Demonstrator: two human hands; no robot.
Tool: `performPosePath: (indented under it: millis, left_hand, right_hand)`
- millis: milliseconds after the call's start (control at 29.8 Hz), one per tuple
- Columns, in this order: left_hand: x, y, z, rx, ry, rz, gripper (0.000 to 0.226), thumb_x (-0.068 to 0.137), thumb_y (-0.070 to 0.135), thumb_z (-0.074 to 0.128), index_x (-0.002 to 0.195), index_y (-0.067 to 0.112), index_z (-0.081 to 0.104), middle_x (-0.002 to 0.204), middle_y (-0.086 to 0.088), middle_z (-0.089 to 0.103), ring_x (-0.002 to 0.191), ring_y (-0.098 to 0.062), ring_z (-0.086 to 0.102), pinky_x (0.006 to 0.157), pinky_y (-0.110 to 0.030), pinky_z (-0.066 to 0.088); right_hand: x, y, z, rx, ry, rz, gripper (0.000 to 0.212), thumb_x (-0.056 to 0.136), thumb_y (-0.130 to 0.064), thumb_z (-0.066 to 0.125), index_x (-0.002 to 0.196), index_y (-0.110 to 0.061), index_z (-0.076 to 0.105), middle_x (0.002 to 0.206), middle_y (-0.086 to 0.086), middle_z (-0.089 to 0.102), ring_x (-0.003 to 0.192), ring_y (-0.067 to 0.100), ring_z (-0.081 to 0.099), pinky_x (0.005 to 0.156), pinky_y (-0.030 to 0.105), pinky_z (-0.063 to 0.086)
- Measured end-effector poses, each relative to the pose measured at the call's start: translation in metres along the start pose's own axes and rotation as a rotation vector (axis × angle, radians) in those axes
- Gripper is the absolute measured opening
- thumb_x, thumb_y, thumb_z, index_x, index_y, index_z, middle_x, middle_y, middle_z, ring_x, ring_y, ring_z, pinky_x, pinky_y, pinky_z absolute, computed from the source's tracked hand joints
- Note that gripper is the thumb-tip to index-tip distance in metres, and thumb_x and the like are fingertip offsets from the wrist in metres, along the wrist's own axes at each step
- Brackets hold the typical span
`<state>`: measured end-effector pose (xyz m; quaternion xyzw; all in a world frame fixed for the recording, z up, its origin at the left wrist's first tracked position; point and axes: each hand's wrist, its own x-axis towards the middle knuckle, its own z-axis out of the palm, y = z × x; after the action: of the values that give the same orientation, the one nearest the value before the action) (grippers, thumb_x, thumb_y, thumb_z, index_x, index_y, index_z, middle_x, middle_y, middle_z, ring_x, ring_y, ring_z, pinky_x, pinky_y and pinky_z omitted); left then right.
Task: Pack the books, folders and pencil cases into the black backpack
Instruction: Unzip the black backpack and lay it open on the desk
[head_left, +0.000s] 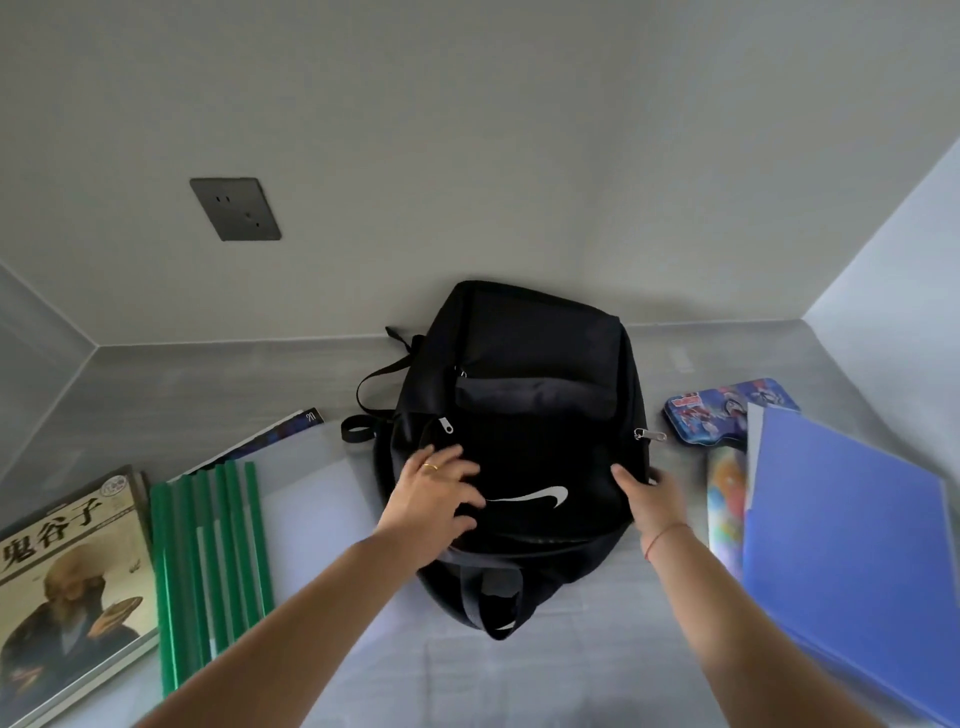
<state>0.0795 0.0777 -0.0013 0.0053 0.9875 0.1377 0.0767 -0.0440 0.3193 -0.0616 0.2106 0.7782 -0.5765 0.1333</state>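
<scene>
The black backpack lies flat in the middle of the grey desk, its bottom toward the far edge and its zippers shut. The left hand rests on its front panel with fingers spread apart, gripping nothing. The right hand presses against the bag's right side, fingers loosely extended. Toward the left edge lie a book and green-spined folders; toward the right edge, a blue folder overlaps a colourful pencil case.
</scene>
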Motion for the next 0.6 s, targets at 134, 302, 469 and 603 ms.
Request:
performPosePath:
  millis: [134,302,469,603]
  left_hand:
    - [0.001,0.0,0.007,-0.011,-0.192,0.004,0.042,0.084,0.044,0.061,0.126,0.036,0.055,0.134,0.016,0.053,0.135,-0.007,0.032,0.117,-0.028,0.006]
    - [-0.01,0.011,0.025,-0.05,0.012,-0.093,0.044,0.087,0.039,0.06,0.13,0.034,0.052,0.126,0.016,0.057,0.123,-0.017,0.039,0.106,-0.021,0.023]
    - [0.002,0.01,0.04,-0.047,0.115,-0.031,0.029,0.086,0.03,0.062,0.114,0.027,0.066,0.112,0.009,0.065,0.109,-0.017,0.054,0.098,-0.026,0.032]
    - [0.007,0.018,0.026,-0.278,0.294,-0.066,0.009,0.084,0.021,0.066,0.091,0.02,0.071,0.083,0.008,0.07,0.085,-0.013,0.062,0.083,-0.026,0.045]
  right_hand:
    - [0.004,-0.007,-0.01,-0.084,0.011,-0.086,0.025,0.083,-0.004,0.063,0.107,0.002,0.064,0.102,0.017,0.068,0.086,0.024,0.058,0.077,0.031,0.045]
    - [0.009,-0.025,-0.019,-0.16,-0.073,-0.138,0.027,0.082,-0.004,0.065,0.109,0.002,0.062,0.101,0.013,0.067,0.09,0.023,0.059,0.079,0.029,0.044]
    - [-0.02,-0.022,-0.015,-0.533,-0.056,-0.531,0.079,0.069,-0.046,0.075,0.135,-0.013,0.044,0.138,0.008,0.042,0.131,0.025,0.039,0.109,0.043,0.033]
    - [-0.049,-0.01,-0.016,-0.774,-0.461,-0.78,0.101,0.051,-0.089,0.045,0.135,-0.034,0.044,0.137,-0.021,0.033,0.137,0.001,0.017,0.118,0.04,0.0]
